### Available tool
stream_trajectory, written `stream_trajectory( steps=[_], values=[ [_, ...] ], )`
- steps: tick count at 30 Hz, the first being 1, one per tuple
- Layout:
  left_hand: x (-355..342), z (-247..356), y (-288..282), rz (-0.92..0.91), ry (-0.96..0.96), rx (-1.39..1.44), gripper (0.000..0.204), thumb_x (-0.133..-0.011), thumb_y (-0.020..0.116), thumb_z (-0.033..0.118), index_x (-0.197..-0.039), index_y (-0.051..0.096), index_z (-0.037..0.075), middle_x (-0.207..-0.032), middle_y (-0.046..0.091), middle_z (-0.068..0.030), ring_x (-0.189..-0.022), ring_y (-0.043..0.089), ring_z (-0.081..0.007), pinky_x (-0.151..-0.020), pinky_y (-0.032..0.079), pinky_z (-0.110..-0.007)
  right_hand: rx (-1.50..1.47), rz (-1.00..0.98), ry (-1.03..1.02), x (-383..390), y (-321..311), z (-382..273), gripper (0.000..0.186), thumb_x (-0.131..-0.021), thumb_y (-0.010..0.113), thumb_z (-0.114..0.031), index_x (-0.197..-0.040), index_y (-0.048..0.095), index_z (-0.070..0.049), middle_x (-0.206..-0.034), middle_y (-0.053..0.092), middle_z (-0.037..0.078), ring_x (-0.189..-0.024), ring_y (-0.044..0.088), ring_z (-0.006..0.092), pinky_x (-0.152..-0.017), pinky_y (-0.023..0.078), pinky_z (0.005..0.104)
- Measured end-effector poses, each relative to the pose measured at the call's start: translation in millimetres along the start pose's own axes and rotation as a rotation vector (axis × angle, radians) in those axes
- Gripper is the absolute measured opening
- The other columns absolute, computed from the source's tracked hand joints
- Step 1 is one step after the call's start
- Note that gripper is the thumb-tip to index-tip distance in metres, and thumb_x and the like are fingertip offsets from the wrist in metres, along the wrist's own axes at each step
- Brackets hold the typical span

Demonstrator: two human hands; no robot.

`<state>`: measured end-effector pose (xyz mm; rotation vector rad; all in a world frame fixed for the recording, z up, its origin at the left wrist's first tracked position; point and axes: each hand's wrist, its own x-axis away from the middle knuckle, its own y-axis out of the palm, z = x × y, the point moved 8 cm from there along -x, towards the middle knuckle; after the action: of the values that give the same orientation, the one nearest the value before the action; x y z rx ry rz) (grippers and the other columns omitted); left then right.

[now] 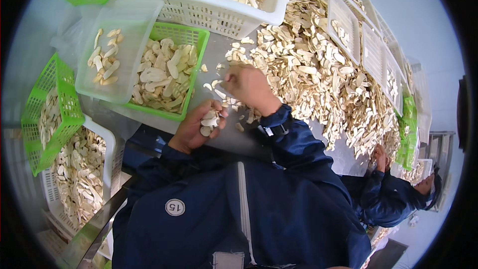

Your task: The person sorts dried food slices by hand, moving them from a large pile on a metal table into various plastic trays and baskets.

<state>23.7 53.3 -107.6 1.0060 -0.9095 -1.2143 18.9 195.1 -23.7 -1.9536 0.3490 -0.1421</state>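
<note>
My left hand (196, 125) is closed around a few pale dried mushroom slices (210, 121), held above the near edge of the metal table. To its right and a bit farther away, my right hand (250, 86) has its fingers curled together over loose slices (219, 92) on the tabletop. Whatever its fingertips may pinch is hidden. Left of my hands, a green basket (201, 50) contains larger mushroom slices (167, 72). A translucent lid or shallow tray (89, 89) overlaps its left part, with several slices (105, 62) on it.
A big heap of dried mushroom slices (318, 65) spreads across the right side. Beyond stands a white crate (209, 7) of slices. At lower left are a green basket (74, 104) and a white crate (110, 144). A co-worker (393, 194) reaches into the heap at far right.
</note>
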Motion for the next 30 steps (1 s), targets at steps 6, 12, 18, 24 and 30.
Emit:
stream_trajectory(
  steps=[6, 12, 18, 24, 30],
  values=[
    [-1.3, 1.8, 9.7, 0.326, -0.097, -0.092, 0.042, -0.105, 0.043, 0.043, -0.115, 0.056, 0.004, -0.102, 0.06, -0.0129, -0.084, 0.063, -0.0221, -0.05, 0.05, -0.026, -1.006, -0.15, 0.218, 29.4, -8.1, 19.9, 0.016, -0.082, 0.074, -0.021, -0.086, 0.068, -0.006, -0.08, 0.067, 0.011, -0.076, 0.066, 0.0281, -0.068, 0.053, 0.0358],
    [-2.9, 0.5, 6.6, 0.197, -0.068, -0.156, 0.036, -0.104, 0.046, 0.039, -0.111, 0.055, 0.005, -0.1, 0.06, -0.0128, -0.082, 0.063, -0.0216, -0.049, 0.051, -0.026, 0.031, 0.087, 0.222, 48.3, -37.9, 37.9, 0.018, -0.084, 0.073, -0.024, -0.093, 0.071, -0.008, -0.088, 0.068, 0.012, -0.077, 0.067, 0.0299, -0.066, 0.053, 0.0392],
    [-0.5, 0.4, 7.9, 0.123, -0.055, -0.075, 0.031, -0.104, 0.047, 0.036, -0.105, 0.054, 0.006, -0.099, 0.057, -0.0116, -0.077, 0.059, -0.0199, -0.043, 0.045, -0.024, 0.016, 0.185, 0.04, 38.2, -32.5, 17.7, 0.009, -0.084, 0.07, -0.018, -0.09, 0.07, -0.011, -0.083, 0.065, 0.012, -0.075, 0.065, 0.0317, -0.068, 0.053, 0.0423],
    [4.6, -0.6, 6.0, 0.072, -0.023, 0.007, 0.034, -0.105, 0.046, 0.037, -0.107, 0.054, 0.005, -0.099, 0.056, -0.0118, -0.075, 0.059, -0.0194, -0.042, 0.042, -0.024, 0.086, 0.231, -0.205, 18.5, -16.8, -13.9, 0.016, -0.081, 0.073, -0.017, -0.094, 0.07, -0.009, -0.085, 0.065, 0.01, -0.083, 0.065, 0.0313, -0.073, 0.053, 0.0403],
    [8.7, 0.9, 7.3, 0.073, -0.005, -0.008, 0.037, -0.104, 0.047, 0.04, -0.108, 0.055, 0.004, -0.099, 0.059, -0.0135, -0.075, 0.061, -0.0213, -0.043, 0.045, -0.025, -0.191, -0.046, 0.191, 23.9, -17.3, 6.5, 0.02, -0.083, 0.077, -0.02, -0.093, 0.067, -0.007, -0.087, 0.068, 0.008, -0.076, 0.065, 0.0239, -0.069, 0.051, 0.0327]
  ],
)
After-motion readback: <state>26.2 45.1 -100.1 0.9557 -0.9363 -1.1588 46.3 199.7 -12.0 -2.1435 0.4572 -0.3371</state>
